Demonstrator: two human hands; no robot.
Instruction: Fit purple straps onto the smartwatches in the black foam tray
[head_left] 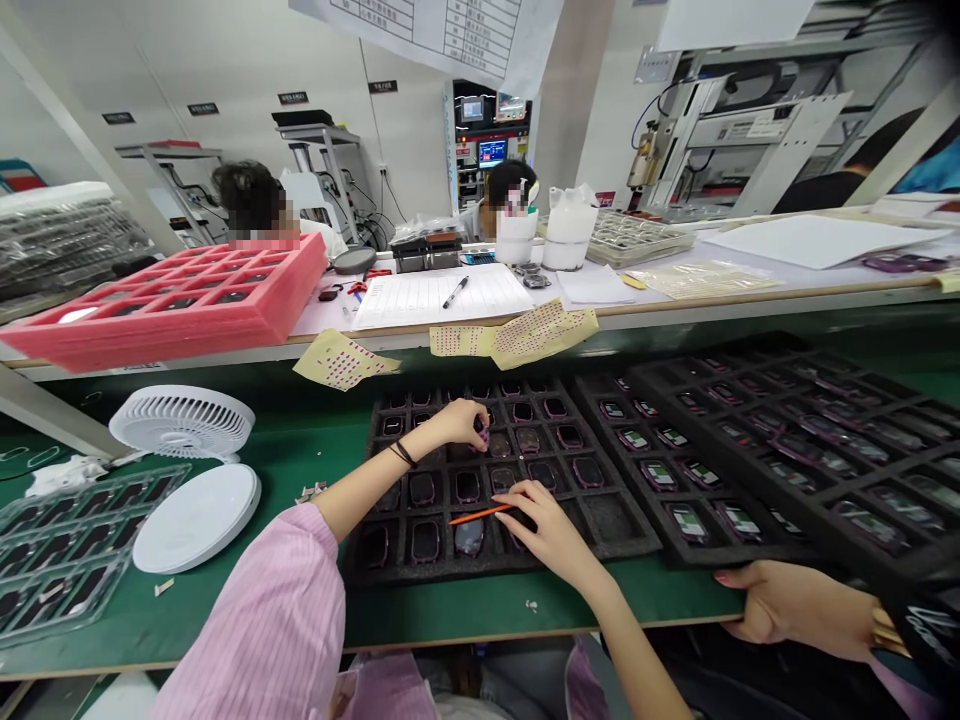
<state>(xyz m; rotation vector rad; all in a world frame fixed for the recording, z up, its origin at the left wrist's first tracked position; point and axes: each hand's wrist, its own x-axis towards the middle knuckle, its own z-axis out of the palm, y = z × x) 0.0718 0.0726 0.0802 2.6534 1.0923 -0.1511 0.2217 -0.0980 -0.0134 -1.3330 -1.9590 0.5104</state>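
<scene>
Orange pick (480,515) pinched in R hand (544,530), purple housing (481,435) held by L hand (450,425) over foam tray (637,535); nearby units (467,487) could be scratched if pick slips.

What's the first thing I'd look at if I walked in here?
Your eyes would probably go to the black foam tray on the green bench, full of small dark devices. The person's left hand reaches into it, and the right hand holds a thin orange stick. Farther away, a bright pink foam tray stands out.
</scene>
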